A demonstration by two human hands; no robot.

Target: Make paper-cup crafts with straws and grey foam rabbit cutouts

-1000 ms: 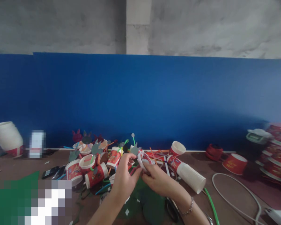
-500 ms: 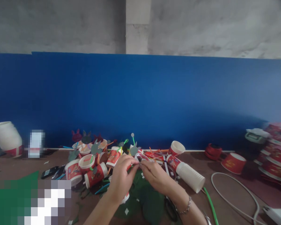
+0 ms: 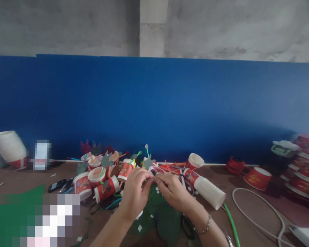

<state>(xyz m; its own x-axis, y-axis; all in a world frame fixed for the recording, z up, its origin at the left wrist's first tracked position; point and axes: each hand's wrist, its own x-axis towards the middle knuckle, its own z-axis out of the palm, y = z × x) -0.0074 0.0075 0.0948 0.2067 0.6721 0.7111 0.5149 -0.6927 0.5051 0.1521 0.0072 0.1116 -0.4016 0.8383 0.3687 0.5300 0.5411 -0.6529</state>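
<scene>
In the middle of the head view my left hand (image 3: 136, 192) and my right hand (image 3: 173, 191) meet fingertip to fingertip. Both are closed in a pinch, and whatever lies between the fingers is too small to make out. Dark green sheet material (image 3: 157, 209) lies below them, with small white bits (image 3: 140, 228) scattered on it. Just left of my left hand is a cluster of red printed paper cups (image 3: 106, 189) with coloured stems and cut-out shapes. A grey leaf-like cut-out (image 3: 149, 161) stands right behind my fingers.
To the right lie a stack of paper cups (image 3: 209, 192), a green strip (image 3: 231, 224) and a looped white cable (image 3: 273, 209). Red cup stacks (image 3: 307, 168) stand at the far right. Scissors (image 3: 187, 226) lie partly beneath my right forearm. A blue panel (image 3: 154, 109) rises behind the table.
Both hands stay together in nearly the same place, with only slight finger movement. The whole scene has shifted a little as the camera moved.
</scene>
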